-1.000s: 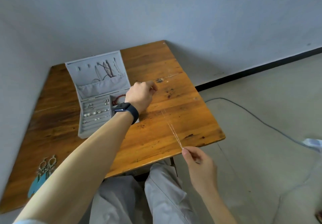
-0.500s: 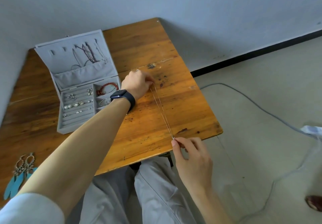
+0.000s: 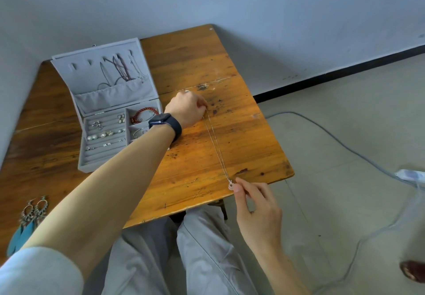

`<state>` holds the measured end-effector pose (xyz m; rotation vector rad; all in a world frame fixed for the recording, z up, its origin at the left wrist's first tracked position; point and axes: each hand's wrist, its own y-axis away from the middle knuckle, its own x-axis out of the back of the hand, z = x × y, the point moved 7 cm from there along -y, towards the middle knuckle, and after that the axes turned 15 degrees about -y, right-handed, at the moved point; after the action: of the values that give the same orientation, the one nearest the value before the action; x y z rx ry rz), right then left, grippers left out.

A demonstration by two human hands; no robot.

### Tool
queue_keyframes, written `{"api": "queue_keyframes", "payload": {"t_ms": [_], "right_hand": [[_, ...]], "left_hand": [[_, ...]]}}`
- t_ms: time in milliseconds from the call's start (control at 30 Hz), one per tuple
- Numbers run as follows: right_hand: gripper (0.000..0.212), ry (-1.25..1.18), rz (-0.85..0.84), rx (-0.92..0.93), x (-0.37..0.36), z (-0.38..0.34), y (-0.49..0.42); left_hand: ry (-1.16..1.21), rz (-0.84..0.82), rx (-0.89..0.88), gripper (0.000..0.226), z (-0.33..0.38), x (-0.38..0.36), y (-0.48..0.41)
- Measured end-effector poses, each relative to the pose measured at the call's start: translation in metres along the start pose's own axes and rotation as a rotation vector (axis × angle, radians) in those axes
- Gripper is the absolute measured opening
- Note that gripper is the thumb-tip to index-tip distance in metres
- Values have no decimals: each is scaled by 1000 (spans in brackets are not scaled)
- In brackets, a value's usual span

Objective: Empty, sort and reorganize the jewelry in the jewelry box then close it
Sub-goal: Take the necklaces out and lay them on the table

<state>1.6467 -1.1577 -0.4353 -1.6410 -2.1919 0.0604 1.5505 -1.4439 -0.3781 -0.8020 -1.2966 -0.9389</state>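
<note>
- Wooden worktop [image 3: 188,65] set in a pale-walled corner, its near edge over the person's grey trousers.
- Closest in, the right hand [image 3: 257,207] sits at that near edge, thumb and forefinger pinching the round pendant [image 3: 230,185] of a thin silver necklace [image 3: 215,147].
- Far out to the left of the left forearm, blue feather earrings [image 3: 27,221] lie on the wood.
- From the right hand the chain runs taut across the wood, up to the left hand [image 3: 187,108].
- Left hand, dark watch [image 3: 164,122] on the wrist, fingers curled, pinching the chain's far end.
- Just left of that wrist, the grey jewelry box [image 3: 76,81] stands open, with a red bracelet [image 3: 143,112] in the compartment nearest the watch.
- Beyond, its raised lid has necklaces hanging inside.
</note>
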Motion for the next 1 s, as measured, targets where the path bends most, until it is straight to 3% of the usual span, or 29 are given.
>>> {"api": "queue_keyframes", "payload": {"t_ms": [167, 367, 633, 1000], "right_hand": [[27, -16, 2, 3, 21, -6, -4], [26, 108, -146, 193, 15, -37, -22], [35, 368, -462, 294, -42, -85, -66], [40, 448, -594, 430, -139, -160, -103]], "left_hand": [[10, 9, -21, 32, 1, 8, 21], [-62, 107, -6, 38, -6, 19, 77], [-119, 154, 97, 45, -46, 36, 157], [-100, 265, 295, 47, -144, 82, 201]]}}
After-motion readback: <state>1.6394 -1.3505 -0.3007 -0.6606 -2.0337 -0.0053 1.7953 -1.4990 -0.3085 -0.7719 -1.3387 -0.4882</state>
